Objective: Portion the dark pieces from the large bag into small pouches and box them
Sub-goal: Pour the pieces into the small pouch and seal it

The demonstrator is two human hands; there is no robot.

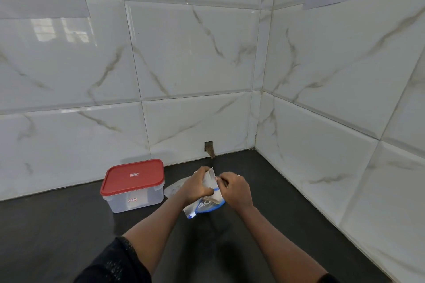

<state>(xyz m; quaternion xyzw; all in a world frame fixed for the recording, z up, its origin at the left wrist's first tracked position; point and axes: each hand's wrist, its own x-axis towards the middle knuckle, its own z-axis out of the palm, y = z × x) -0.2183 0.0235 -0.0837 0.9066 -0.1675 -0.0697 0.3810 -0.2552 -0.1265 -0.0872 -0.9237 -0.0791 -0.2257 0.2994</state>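
A person's two bare hands are meeting over a dark, matte countertop (69,236) set in a corner of white marble-patterned wall tiles (195,53). The left hand (195,187) is closing around the upper part of a crumpled white and blue printed plastic bag (204,205), gripping it from the left side. The right hand (235,188) is pinching the same bag from the right, its fingers curling in at the bag's opening, where something brown is showing between the two hands — what exactly it is cannot be told. The bag's blue bottom is hanging just below both grips. Behind the left hand, partly hidden, a clear thin plastic pouch (172,188) is lying on the counter. Further left of the hands, apart from them, a clear rectangular plastic box with a shut red lid (133,179) is standing by the wall.
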